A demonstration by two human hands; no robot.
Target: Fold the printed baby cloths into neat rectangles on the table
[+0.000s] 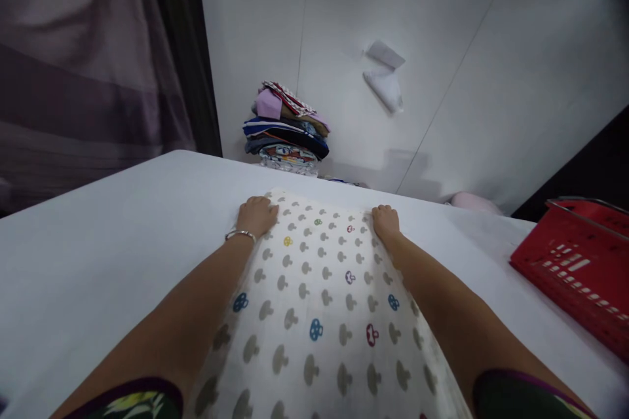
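Note:
A white cloth (334, 288) printed with grey and coloured mushrooms stretches over the table from close to my body toward the far side. My left hand (256, 215), with a silver bracelet (240, 234) at the wrist, is closed at the cloth's far left corner. At the far right corner my right hand (386, 221) has its fingers curled at the edge. Both arms reach forward along the cloth's sides. The cloth looks fairly flat between the hands, and its near end runs out of the bottom of the view.
Under the cloth is a white table (122, 229). A red plastic basket (574, 268) stands at the right. Beyond the far edge rises a stack of folded clothes (287, 127) against a white wall (442, 26) with papers (386, 75). A curtain (88, 65) hangs at left.

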